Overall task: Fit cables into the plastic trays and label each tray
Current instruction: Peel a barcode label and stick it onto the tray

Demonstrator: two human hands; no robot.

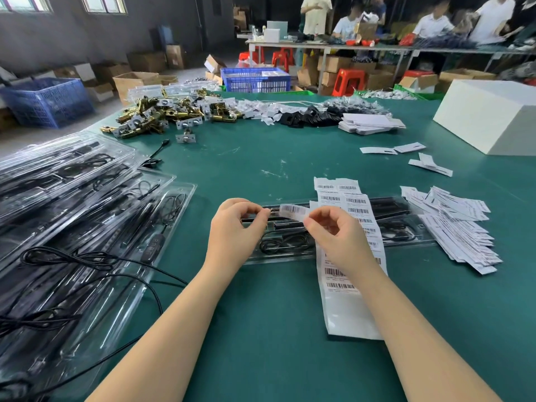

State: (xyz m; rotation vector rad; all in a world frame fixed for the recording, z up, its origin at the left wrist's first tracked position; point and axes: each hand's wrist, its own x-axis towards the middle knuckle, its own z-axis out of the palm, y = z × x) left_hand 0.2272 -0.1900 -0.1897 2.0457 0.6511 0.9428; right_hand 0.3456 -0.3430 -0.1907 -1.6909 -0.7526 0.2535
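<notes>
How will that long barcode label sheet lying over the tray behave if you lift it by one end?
Probably floppy: the label sheet is thin and already drapes over the clear tray onto the green table. Likely very light, so a nudge could slide it. Its near end looks slightly curled, so it may curl further when lifted.

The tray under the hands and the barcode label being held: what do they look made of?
Tray: thin clear glossy plastic, likely moulded; black cables show through it and its rims catch glare. Barcode label: white paper by the look, printed bars, pinched between left hand and right hand; adhesive back not visible.
</notes>
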